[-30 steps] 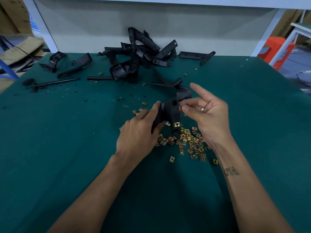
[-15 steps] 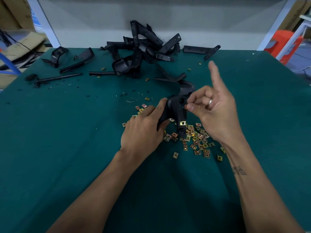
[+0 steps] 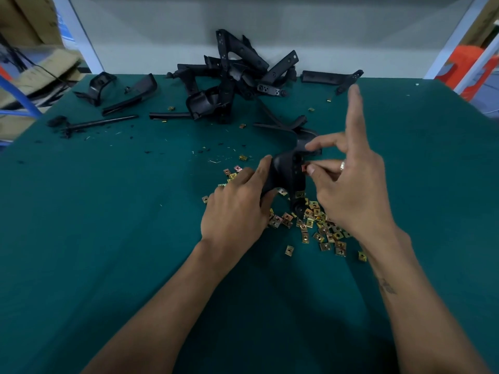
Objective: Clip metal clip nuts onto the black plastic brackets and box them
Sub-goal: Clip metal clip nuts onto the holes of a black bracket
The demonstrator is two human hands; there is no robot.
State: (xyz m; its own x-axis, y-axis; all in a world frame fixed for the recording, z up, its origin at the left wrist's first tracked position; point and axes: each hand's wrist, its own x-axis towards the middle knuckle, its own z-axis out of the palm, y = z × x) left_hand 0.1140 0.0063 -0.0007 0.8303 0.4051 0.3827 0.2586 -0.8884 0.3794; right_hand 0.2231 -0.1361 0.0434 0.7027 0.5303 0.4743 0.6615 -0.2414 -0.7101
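Fingers of the left hand (image 3: 237,211) wrap the lower body of a black plastic bracket (image 3: 287,175), holding it propped over the green table (image 3: 108,238). The right hand (image 3: 351,190) pinches a reddish clip nut (image 3: 304,168) against the bracket's right edge, its index finger sticking straight up. One gold clip nut (image 3: 299,194) already sits lower on the same bracket.

What could go wrong, as I judge it: the nut may go on crooked or spring off (the pinch is by fingertips only), landing among the loose clip nuts (image 3: 321,228) where it would be lost; and a slack left grip would let the bracket twist under the push.

Counts: two hands, one bracket in hand, two nuts on or at it. Loose nuts number several dozen, too crowded to count exactly. The bracket pile (image 3: 237,76) at the far edge is tangled, perhaps ten pieces or so. No box is in view.
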